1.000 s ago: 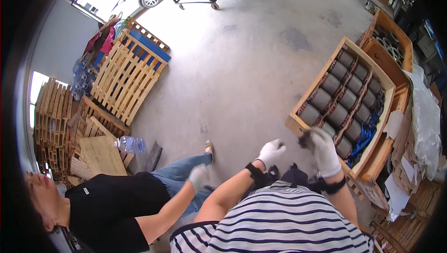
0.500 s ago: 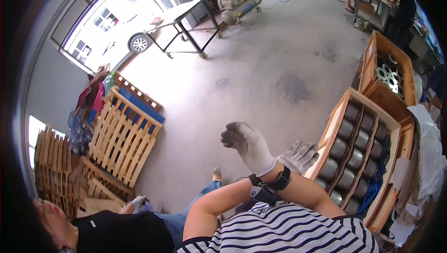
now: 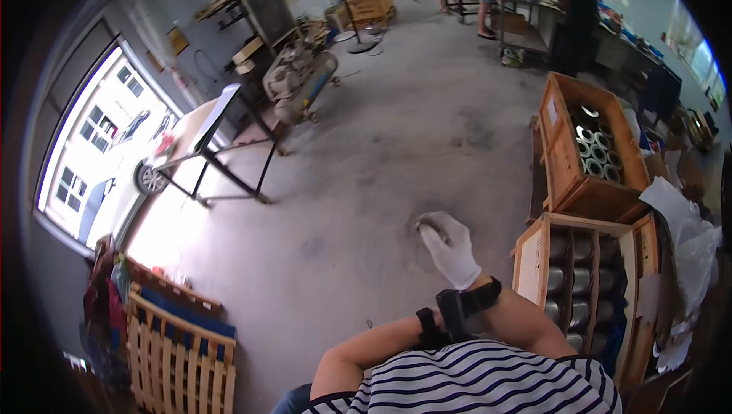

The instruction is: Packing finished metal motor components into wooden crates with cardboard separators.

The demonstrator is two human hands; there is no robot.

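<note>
My forearms cross in front of my striped shirt. My right hand (image 3: 450, 250), in a white glove with greyed fingers, is raised over the floor. Its fingers curl loosely towards the thumb, and I see nothing held. My left forearm (image 3: 366, 353) passes beneath the right wrist, which hides my left hand and its fingers. Black straps sit around both wrists, with a black box-shaped device (image 3: 454, 313) where the arms cross. Close to my right arm stands a wooden crate (image 3: 531, 261) with rows of grey metal cylinders (image 3: 581, 282) between dividers.
Beyond it is another wooden crate (image 3: 563, 162) with metal rings (image 3: 595, 151). Plastic sheeting (image 3: 686, 223) hangs at the right. Slatted pallets (image 3: 179, 353) stand at the near left. A black-legged table (image 3: 240, 174) and an air compressor (image 3: 297, 82) are farther off. Other people work at far benches.
My view has turned right and upward. My left hand, spread beside the right wrist before, is now hidden. The person at the lower left has left the view.
</note>
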